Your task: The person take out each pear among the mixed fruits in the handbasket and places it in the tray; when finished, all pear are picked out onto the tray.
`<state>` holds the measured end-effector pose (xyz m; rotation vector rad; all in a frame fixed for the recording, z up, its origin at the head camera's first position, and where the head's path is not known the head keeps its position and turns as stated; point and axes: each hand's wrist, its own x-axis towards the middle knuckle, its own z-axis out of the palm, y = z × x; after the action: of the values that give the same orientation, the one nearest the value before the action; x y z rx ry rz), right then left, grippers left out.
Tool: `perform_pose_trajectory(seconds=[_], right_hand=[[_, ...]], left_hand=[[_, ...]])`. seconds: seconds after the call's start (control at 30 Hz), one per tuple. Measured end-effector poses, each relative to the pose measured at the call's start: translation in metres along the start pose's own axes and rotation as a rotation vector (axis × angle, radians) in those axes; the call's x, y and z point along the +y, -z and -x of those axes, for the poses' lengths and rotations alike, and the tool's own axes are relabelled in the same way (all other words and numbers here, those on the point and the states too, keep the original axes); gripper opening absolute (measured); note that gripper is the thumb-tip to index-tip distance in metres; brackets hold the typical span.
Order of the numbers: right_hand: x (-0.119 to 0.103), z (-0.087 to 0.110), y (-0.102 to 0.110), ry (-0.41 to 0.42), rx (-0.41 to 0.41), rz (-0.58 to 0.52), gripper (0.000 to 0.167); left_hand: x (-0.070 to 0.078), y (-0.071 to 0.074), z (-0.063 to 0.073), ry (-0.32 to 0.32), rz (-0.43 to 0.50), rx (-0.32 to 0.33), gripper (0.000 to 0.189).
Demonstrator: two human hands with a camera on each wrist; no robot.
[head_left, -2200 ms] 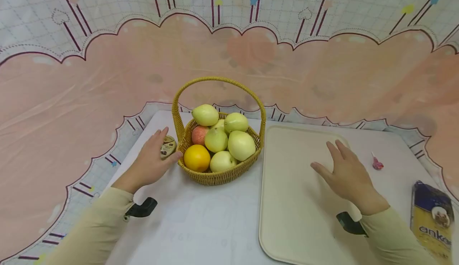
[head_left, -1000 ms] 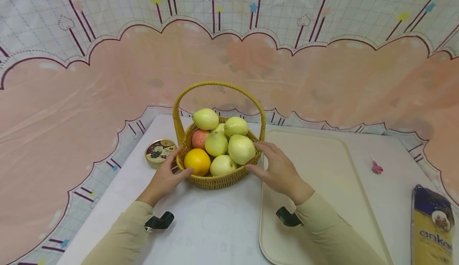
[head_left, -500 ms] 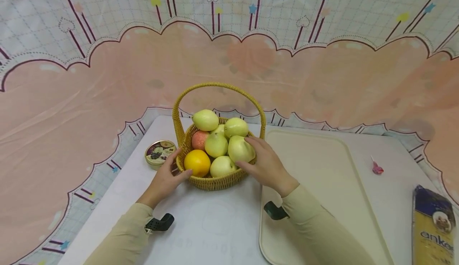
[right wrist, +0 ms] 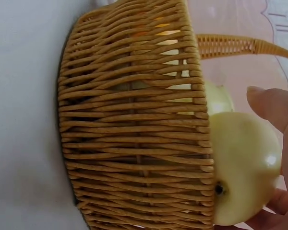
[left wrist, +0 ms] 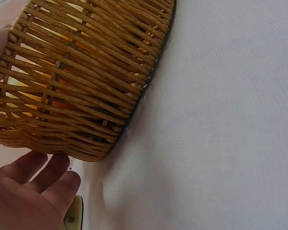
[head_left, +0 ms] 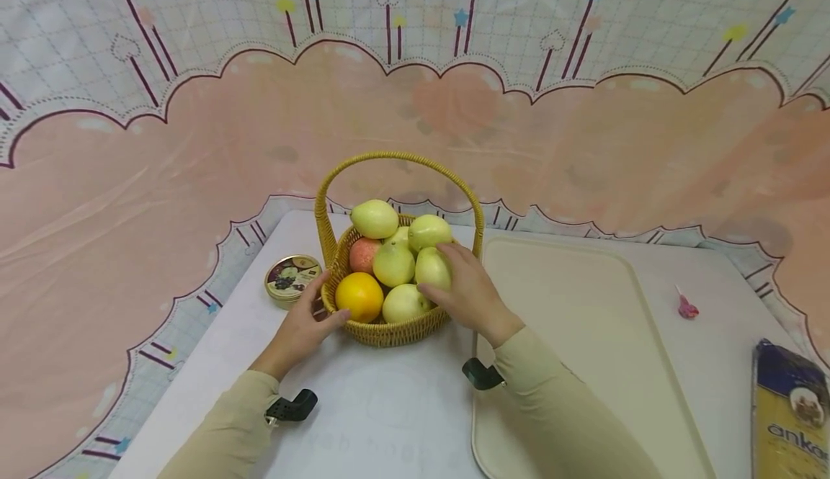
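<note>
A yellow wicker basket (head_left: 389,333) with a tall hoop handle stands on the white table, full of fruit. My left hand (head_left: 303,336) holds its left front corner, thumb at the rim and fingers against the outer weave (left wrist: 81,81). At the right side, my right hand (head_left: 472,295) grips a pale green pear (head_left: 432,269), fingers behind it and thumb in front. In the right wrist view that pear (right wrist: 245,165) shows above the rim, its dark blossom end facing the weave. An orange (head_left: 359,297), a reddish fruit (head_left: 363,256) and several more pale green fruits lie around it.
A round tin (head_left: 290,279) sits left of the basket, close to my left fingers. Under my right forearm lies a beige tray (head_left: 583,349). Farther right are a pink-wrapped lollipop (head_left: 687,310) and a blue-and-yellow packet (head_left: 790,421). A patterned cloth (head_left: 532,155) hangs behind.
Both hands came in from the sides to the basket. My left hand then stayed at its corner, while my right hand moved left over the rim and took hold of the pear.
</note>
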<state>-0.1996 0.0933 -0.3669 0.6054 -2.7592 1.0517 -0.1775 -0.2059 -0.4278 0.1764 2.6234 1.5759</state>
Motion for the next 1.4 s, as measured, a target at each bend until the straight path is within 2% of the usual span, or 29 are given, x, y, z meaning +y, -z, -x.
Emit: perform_pose_trajectory(seconds=[0.37, 0.8, 1.07, 1.4], right_hand=[[0.002, -0.003, -0.010, -0.058, 0.013, -0.044, 0.075], [0.002, -0.001, -0.013, -0.059, 0.045, -0.061, 0.074], [0.001, 0.008, -0.005, -0.018, 0.092, -0.075, 0.075], [0.001, 0.025, 0.007, -0.013, 0.089, -0.098, 0.089]], left_hand=[[0.004, 0.000, 0.001, 0.033, -0.004, -0.019, 0.092], [0.002, 0.000, 0.003, 0.053, 0.008, -0.021, 0.092], [0.005, 0.001, 0.002, 0.051, 0.002, -0.021, 0.092], [0.003, 0.001, 0.003, 0.048, 0.002, -0.017, 0.092]])
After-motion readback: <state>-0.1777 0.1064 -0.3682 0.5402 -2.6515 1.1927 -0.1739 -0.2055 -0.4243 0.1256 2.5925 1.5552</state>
